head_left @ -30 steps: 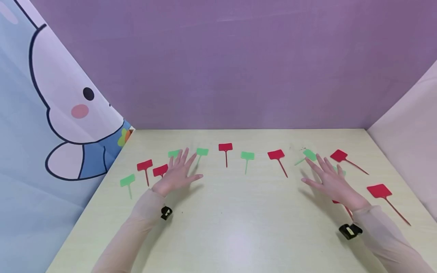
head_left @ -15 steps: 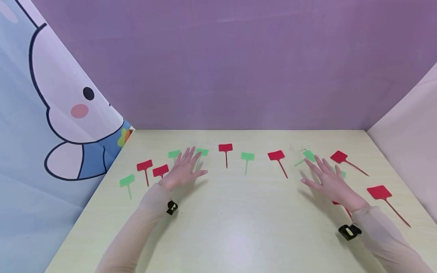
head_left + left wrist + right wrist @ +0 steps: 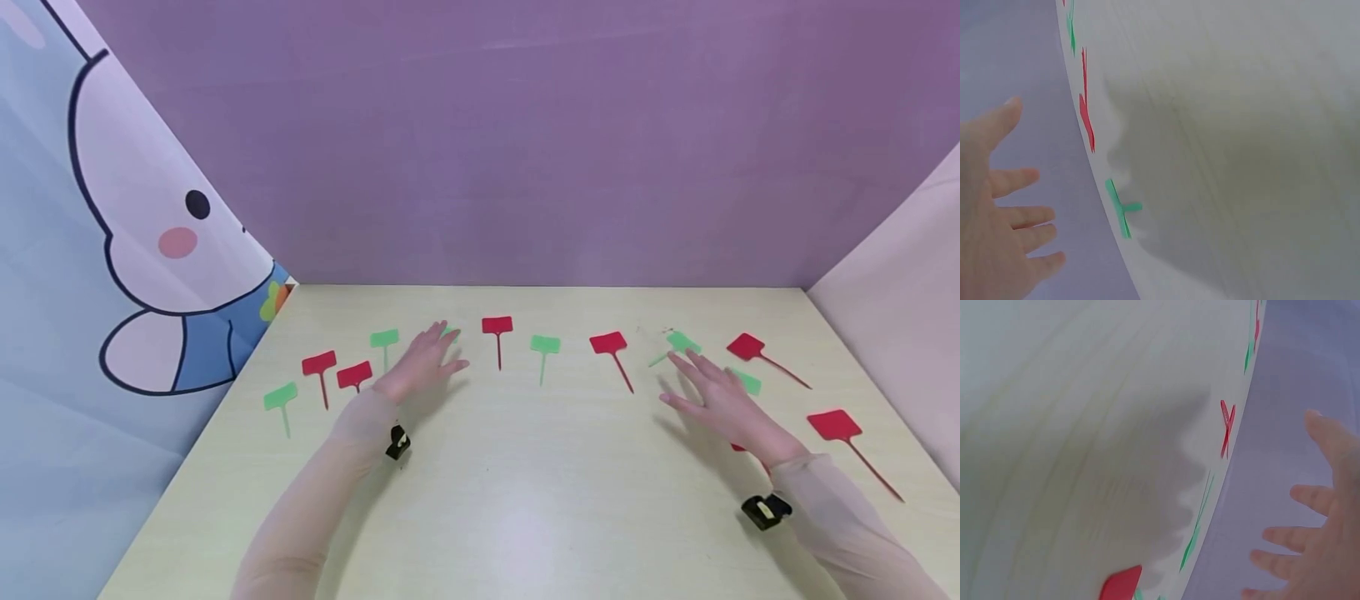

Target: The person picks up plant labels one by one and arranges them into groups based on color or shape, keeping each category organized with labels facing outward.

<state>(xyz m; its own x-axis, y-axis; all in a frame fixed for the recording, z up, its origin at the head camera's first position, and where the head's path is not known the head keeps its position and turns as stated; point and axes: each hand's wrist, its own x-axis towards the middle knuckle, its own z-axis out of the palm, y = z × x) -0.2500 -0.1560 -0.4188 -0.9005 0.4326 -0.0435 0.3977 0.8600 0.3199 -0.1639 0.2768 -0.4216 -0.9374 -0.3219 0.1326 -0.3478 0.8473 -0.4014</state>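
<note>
Head view. Surface: pale yellow-green table [image 3: 517,500], set against a purple back wall [image 3: 525,142]; a cartoon-rabbit cloth [image 3: 112,250] hangs left of the table, a pale panel [image 3: 900,250] stands to its right. Plant tags lie flat in a loose row along the table's far half, red and green mixed.

My left hand [image 3: 422,364]: fingers straight and spread, holding nothing, hovering over a green tag [image 3: 451,333] of which only the head's far edge shows; its long axis I cannot tell. Just right of that hand, a red tag [image 3: 498,327], head toward the wall, stake pointing at me, long axis running near to far.

My right hand [image 3: 718,393]: flat, fingers spread, empty. At its fingertips a second green tag [image 3: 681,342], head far-right, stake slanting near-left. A third green one [image 3: 747,382] peeks out beside the knuckles; a red corner [image 3: 738,447] shows by the wrist.

Left wrist view. My left hand [image 3: 997,219] slack and open, above the table [image 3: 1241,125]; a green tag [image 3: 1117,206] seen edge-on along the far rim, a red tag [image 3: 1086,115] further along it.

Right wrist view. My right hand [image 3: 1316,544] open, fingers apart; its shadow falls on the table [image 3: 1054,425]. Red tag [image 3: 1227,428] and green tag [image 3: 1194,534] edge-on at the rim.
</note>
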